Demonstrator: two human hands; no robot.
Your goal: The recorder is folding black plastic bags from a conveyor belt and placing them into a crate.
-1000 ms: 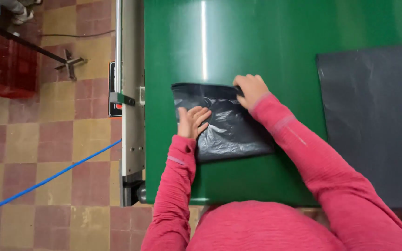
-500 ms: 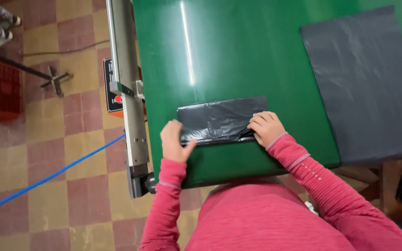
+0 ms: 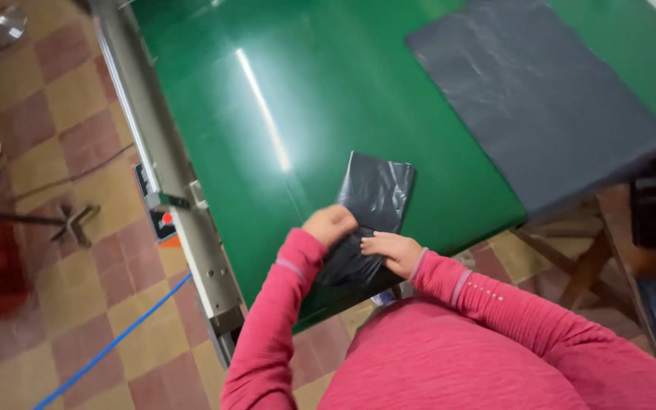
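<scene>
A folded black plastic bag lies on the green table near its front edge. My left hand is curled on the bag's left side, gripping the plastic. My right hand lies flat on the bag's near end, fingers pointing left, pressing it down. Both arms wear pink-red sleeves.
A large flat grey-black sheet lies spread on the table at the right. A metal side rail with a red button runs along the table's left edge. A wooden stand stands at the right; a blue line crosses the tiled floor.
The bag has been folded narrower and now lies lengthwise away from me. Both hands have come close together at its near end. The camera has swung, so the table looks tilted.
</scene>
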